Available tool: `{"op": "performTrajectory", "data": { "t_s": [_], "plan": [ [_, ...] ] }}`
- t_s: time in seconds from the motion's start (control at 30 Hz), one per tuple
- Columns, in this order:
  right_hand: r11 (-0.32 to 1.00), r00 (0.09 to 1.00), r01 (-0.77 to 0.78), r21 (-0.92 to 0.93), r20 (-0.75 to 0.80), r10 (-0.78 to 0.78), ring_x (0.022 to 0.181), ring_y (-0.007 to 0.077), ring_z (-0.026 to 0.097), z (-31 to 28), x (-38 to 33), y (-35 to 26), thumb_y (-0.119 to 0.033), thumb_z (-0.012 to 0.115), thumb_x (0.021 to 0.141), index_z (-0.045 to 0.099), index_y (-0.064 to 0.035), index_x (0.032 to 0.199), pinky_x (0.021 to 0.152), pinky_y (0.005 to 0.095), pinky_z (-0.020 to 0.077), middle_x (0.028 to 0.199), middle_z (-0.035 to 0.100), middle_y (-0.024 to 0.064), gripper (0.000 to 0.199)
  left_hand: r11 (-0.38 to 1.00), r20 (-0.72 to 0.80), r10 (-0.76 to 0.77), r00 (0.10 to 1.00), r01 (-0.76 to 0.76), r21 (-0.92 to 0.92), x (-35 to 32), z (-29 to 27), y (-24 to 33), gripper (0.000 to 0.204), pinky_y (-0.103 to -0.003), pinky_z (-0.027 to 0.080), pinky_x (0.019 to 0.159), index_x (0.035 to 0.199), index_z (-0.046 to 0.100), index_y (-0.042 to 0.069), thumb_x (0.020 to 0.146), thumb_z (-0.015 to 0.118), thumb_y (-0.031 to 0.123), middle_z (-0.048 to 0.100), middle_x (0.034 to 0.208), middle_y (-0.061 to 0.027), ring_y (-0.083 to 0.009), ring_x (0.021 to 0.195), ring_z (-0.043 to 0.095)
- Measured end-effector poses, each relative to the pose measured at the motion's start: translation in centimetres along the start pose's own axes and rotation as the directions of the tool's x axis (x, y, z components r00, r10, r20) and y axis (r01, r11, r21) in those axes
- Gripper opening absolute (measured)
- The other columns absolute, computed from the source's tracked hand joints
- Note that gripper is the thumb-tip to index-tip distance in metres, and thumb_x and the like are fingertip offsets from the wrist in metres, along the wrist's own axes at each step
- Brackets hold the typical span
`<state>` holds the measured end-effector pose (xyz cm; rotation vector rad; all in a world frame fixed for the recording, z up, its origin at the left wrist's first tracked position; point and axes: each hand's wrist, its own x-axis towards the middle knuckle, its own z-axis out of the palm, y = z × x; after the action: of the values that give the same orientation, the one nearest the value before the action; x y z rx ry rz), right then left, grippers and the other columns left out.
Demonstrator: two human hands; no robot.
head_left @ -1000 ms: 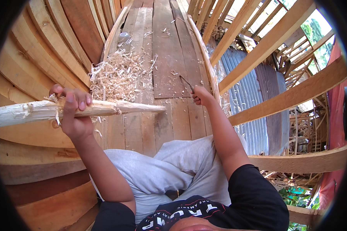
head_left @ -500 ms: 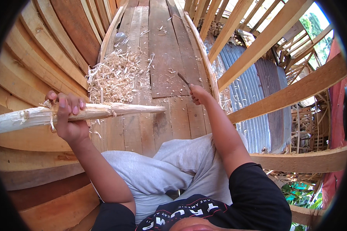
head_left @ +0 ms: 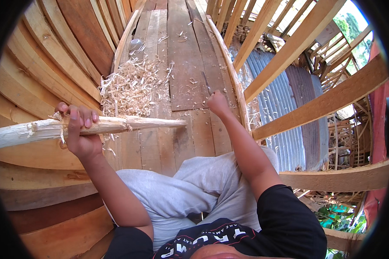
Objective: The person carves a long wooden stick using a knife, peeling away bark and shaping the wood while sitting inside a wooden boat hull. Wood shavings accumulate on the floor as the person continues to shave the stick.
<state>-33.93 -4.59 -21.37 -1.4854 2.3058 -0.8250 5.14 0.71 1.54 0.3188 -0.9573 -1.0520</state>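
Two hands work: left hand (head_left: 83,134) wraps the wooden stake (head_left: 95,127) tight; right hand (head_left: 218,103) clutches a knife (head_left: 206,84), best cutting away from fingers.

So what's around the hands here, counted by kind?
Whittled wooden stick, gripped by the left hand: 1
Thin dark blade, gripped by the right hand: 1
Heap of wood shavings on the plank floor: 1
Total: 3

We see no packages, labels, signs or screens anywhere among the timber around us here.
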Motion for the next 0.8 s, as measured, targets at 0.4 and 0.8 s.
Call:
{"op": "performTrajectory", "data": {
  "t_s": [0.4,0.8],
  "plan": [
    [0.945,0.980,0.001,-0.327,0.190,0.065,0.086,0.0435,0.064,-0.1,-1.8,-1.8,-0.013,0.056,0.081,0.068,0.0025,0.085,0.077,0.0469,0.0513,0.087,0.065,0.0281,0.020,1.000,0.011,-0.001,1.000,0.001,-0.015,-0.1,-0.2,0.1,0.027,-0.030,0.040,0.064,0.107,0.043,0.012,0.088,0.060,0.005,0.042,0.070,0.0027,-0.0088,0.062,0.042],
    [1.000,0.958,0.005,0.000,0.286,-0.005,0.056,0.0266,0.066,-0.5,-2.3,-3.6,-0.008,0.060,0.082,0.061,0.0116,0.076,0.052,0.0380,0.0525,0.067,0.065,0.0198,0.021,0.999,0.053,0.027,0.998,-0.026,-0.018,-0.4,0.8,1.6,0.027,-0.030,0.041,0.061,0.106,0.043,0.010,0.087,0.060,0.004,0.042,0.069,0.0018,-0.0095,0.060,0.042]
  ]
}}
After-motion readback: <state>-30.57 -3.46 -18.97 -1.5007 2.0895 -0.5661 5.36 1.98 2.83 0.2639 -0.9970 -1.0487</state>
